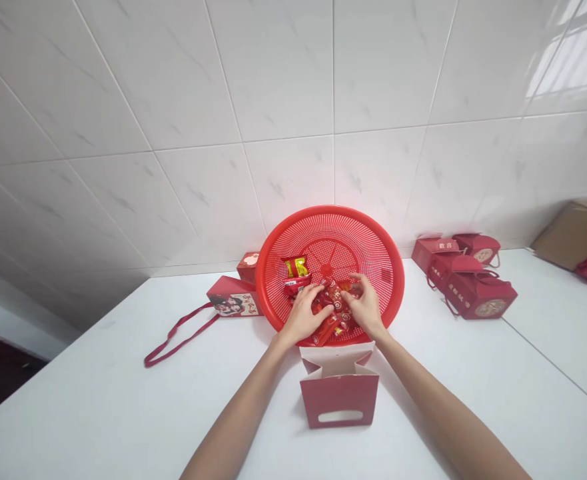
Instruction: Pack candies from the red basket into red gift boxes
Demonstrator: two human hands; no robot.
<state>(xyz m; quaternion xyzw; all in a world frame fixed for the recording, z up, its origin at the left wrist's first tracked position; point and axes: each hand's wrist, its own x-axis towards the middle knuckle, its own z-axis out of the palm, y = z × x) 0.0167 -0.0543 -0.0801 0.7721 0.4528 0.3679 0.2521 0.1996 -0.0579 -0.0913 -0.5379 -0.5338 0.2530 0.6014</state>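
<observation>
A red plastic basket (398, 267) with mesh sides leans tilted against the wall, with red-wrapped sweets (337, 299) heaped in its lower part. My left hand (306, 315) reaches in from the left, touching the sweets, its thumb apart from its fingers. From the right comes my right hand (366, 308), thumb and forefinger apart over the same heap; its other fingers are partly hidden. A yellow packet (296, 267) lies up the basket's left side. Directly in front of the basket stands a dark red gift box (340, 398), upright with its top unfolded.
On the left, a red box (233, 298) with a ribbon handle (173, 333) lies beside the basket, a smaller red box (248, 265) behind it. Several closed red gift boxes (478, 293) stand right. A cardboard box (573, 230) is at the far right, on the white table (123, 413).
</observation>
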